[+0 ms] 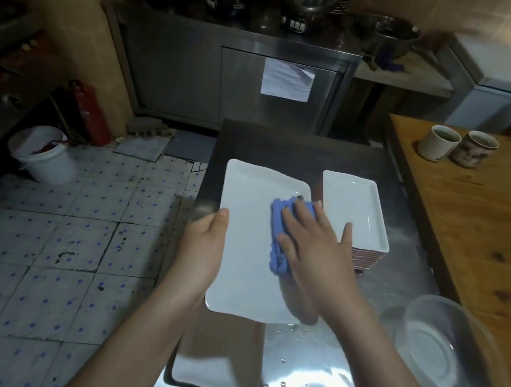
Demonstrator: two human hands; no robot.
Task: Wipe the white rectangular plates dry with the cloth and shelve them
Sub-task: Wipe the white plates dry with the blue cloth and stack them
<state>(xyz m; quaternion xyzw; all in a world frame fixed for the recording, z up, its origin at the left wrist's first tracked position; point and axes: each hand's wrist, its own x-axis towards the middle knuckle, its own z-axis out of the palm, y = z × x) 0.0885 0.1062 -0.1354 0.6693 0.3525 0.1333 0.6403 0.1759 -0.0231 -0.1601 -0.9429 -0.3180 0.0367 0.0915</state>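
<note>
The left hand (204, 245) is gripping the left edge of a white rectangular ceramic plate (239, 279), thumb curling over the rim, over the left part of the stainless-steel desk (317, 375) — while the right hand (316, 248) is pressing a crumpled blue cloth (277, 224) onto the plate's middle with fingers spread and straight. A stack of matching white rectangular plates (353, 210) is sitting just right of it, another white rectangular plate (206, 369) is lying nearer, and a clear glass bowl (448, 350) is resting at the near right.
</note>
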